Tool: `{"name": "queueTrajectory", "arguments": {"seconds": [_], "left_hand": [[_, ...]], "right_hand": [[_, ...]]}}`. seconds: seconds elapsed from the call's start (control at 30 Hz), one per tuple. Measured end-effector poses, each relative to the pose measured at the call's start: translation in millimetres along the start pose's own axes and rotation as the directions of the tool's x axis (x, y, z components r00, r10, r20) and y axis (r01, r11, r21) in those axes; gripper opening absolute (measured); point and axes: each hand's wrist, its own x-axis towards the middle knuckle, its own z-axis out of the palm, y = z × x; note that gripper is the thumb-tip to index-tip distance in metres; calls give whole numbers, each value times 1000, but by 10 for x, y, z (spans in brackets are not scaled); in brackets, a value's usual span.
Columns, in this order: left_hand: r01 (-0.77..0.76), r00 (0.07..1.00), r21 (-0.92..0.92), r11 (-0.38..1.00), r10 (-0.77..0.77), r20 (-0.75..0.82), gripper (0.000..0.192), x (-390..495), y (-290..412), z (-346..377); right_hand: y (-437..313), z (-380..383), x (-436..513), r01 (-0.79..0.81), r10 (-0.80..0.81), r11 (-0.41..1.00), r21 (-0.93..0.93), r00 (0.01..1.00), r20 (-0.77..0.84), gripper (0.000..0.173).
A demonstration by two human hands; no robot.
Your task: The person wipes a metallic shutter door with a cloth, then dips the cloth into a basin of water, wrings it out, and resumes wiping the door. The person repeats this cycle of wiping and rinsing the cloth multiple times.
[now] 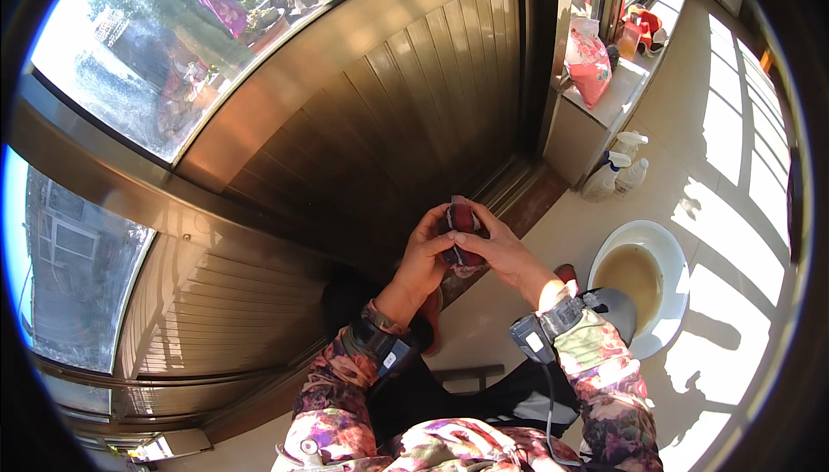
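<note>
Between both hands, in front of the metal door panel, is a bunched dark red and black striped cloth (462, 222). My left hand (424, 248) grips its left side. My right hand (505, 245) grips its right side. Both thumbs meet over the middle of the cloth, and its frayed lower edge pokes out beneath them. The fingers behind the cloth are mostly hidden. The brown metal door (388, 116) has vertical ribs and stands just beyond my hands, with a glass pane (162, 77) above the ribbed part.
A white basin (677, 297) of murky brown water stands on the tiled floor at the right, close to my knee. Several spray bottles (602, 180) stand by the ledge (579, 132). On that ledge rests a pink floral bag (589, 67). A door track (518, 180) runs along the floor.
</note>
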Motion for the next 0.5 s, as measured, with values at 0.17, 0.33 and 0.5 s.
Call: {"name": "queueTrajectory", "arguments": {"seconds": [0.17,0.33,0.5], "left_hand": [[-229,914,731,643,400,-64,46,-56,23,-30],[-75,921,839,540,360,-149,28,-210,203,-107],[-223,973,959,-176,12,228,22,-395,33,-187]], "right_hand": [[60,101,155,128,-150,966,-223,985,-87,57],[-235,278,241,326,-431,810,-488,895,-118,57],[-758,756,327,536,-751,293,-792,641,156,74]]}}
